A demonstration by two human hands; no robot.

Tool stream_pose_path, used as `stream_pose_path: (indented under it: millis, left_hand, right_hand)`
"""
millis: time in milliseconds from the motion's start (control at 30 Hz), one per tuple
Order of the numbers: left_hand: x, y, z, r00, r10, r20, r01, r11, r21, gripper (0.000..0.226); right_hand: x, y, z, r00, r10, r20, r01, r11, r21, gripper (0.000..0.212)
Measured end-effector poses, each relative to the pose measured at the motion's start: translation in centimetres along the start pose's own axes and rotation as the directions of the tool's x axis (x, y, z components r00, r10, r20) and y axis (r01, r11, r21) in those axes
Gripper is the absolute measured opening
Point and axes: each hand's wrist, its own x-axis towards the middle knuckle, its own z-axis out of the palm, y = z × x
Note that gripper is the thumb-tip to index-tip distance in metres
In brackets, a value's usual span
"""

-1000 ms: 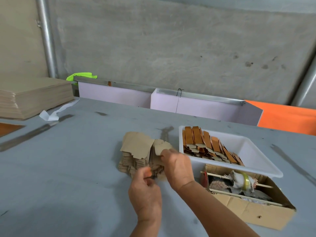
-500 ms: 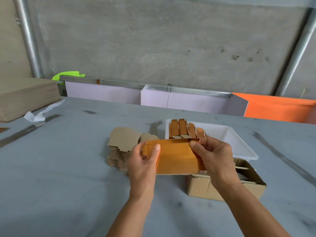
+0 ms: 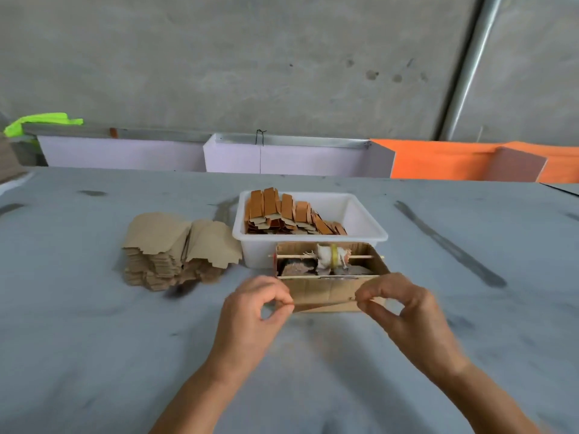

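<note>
**Fingertips pinch a thin card by its ends, with little grip to spare**

Fingertips (image 3: 286, 303) and thumb of the left hand (image 3: 250, 311) are pressed together on one end of a small brown card (image 3: 326, 304). The right hand (image 3: 404, 311) nips the other end the same way, its remaining fingers loosely curled. The card hangs between them above the table (image 3: 94, 339), lying nearly flat and seen almost edge-on, just in front of the cardboard box (image 3: 360, 245).

Both holds sit at the very ends, so a slight pull apart would likely slip the card out of one hand. Pushing the hands together could buckle it away from any crease; the edge-on view hides where its fold lines run.

The box behind carries a stick (image 3: 363, 256) with a wrapped roller (image 3: 327, 256). A careless forward push could catch the box's near wall and shove it against the white tray (image 3: 366, 220). The stack of brown cut-outs (image 3: 175, 245) on the left looks loose, and a sweep of the left forearm could scatter it.
</note>
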Motion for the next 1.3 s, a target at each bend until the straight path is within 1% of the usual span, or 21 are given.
stream_pose_path:
  millis: [33, 67, 133, 200, 267, 333, 433, 533, 600, 667, 767, 900, 1000, 1133, 1200, 1300]
  left_hand:
    - [-0.7, -0.1, 0.4, 0.996, 0.063, 0.062, -0.068, 0.995, 0.076, 0.022]
    - [-1.4, -0.2, 0.7, 0.987, 0.093, 0.134, -0.110, 0.986, 0.128, 0.021]
    - [-2.9, -0.3, 1.3, 0.962, 0.108, 0.251, -0.158, 0.969, 0.188, 0.021]
    - [-4.0, -0.2, 1.8, 0.936, 0.120, 0.330, -0.202, 0.952, 0.229, 0.016]
    - [-4.7, 0.0, 2.0, 0.917, 0.134, 0.376, -0.240, 0.937, 0.253, 0.010]
    - [-5.0, -0.1, 2.0, 0.915, 0.098, 0.392, -0.209, 0.945, 0.251, 0.004]
    - [-5.3, -0.4, 2.0, 0.919, -0.012, 0.394, -0.081, 0.972, 0.219, 0.005]
    - [-5.5, -0.4, 2.5, 0.931, -0.164, 0.326, 0.096, 0.972, 0.213, 0.005]
    - [-5.4, -0.5, 3.0, 0.932, -0.234, 0.277, 0.167, 0.955, 0.245, 0.006]
    - [-5.3, -0.7, 3.5, 0.921, -0.298, 0.250, 0.221, 0.930, 0.294, 0.008]
    - [-5.1, -0.7, 4.0, 0.888, -0.401, 0.226, 0.309, 0.882, 0.356, 0.009]
    - [-4.8, -0.7, 4.2, 0.836, -0.509, 0.204, 0.402, 0.822, 0.403, 0.018]
    - [-4.7, -0.7, 4.4, 0.818, -0.549, 0.172, 0.446, 0.794, 0.414, 0.027]
    - [-4.5, -0.6, 4.4, 0.796, -0.589, 0.140, 0.491, 0.764, 0.419, 0.031]
    - [-4.4, -0.6, 4.2, 0.781, -0.610, 0.135, 0.520, 0.755, 0.399, 0.031]
    - [-4.0, -0.5, 3.9, 0.755, -0.640, 0.140, 0.564, 0.743, 0.360, 0.030]
  right_hand:
    - [-1.0, 0.5, 0.0, 0.997, -0.072, 0.041, 0.075, 0.994, -0.084, 0.020]
    - [-2.0, 1.0, 0.1, 0.989, -0.109, 0.101, 0.122, 0.982, -0.141, 0.021]
    - [-3.6, 2.2, 0.3, 0.968, -0.130, 0.216, 0.175, 0.963, -0.206, 0.025]
    - [-4.7, 3.0, 0.4, 0.945, -0.126, 0.301, 0.199, 0.954, -0.223, 0.026]
    - [-5.3, 3.5, 0.5, 0.923, -0.137, 0.359, 0.224, 0.950, -0.215, 0.022]
    - [-5.4, 3.6, 0.6, 0.918, -0.111, 0.381, 0.199, 0.959, -0.200, 0.017]
    - [-5.5, 3.5, 0.5, 0.918, -0.070, 0.391, 0.154, 0.970, -0.189, 0.010]
    - [-5.6, 3.4, 0.7, 0.928, -0.017, 0.372, 0.099, 0.974, -0.203, 0.007]
    - [-5.6, 3.4, 1.1, 0.937, 0.066, 0.342, 0.022, 0.969, -0.247, 0.005]
    - [-5.2, 3.3, 1.6, 0.928, 0.186, 0.324, -0.084, 0.949, -0.305, 0.008]
    - [-4.6, 3.0, 2.1, 0.889, 0.323, 0.324, -0.202, 0.913, -0.355, 0.010]
    - [-4.0, 2.7, 1.9, 0.846, 0.422, 0.325, -0.291, 0.877, -0.382, 0.011]
    - [-3.5, 2.5, 1.7, 0.811, 0.477, 0.338, -0.340, 0.855, -0.392, 0.009]
    - [-2.8, 2.2, 2.0, 0.742, 0.583, 0.331, -0.428, 0.792, -0.434, 0.008]
    - [-2.6, 1.9, 2.2, 0.701, 0.644, 0.307, -0.489, 0.747, -0.451, 0.011]
    - [-2.7, 2.0, 2.0, 0.669, 0.701, 0.247, -0.579, 0.700, -0.417, 0.009]
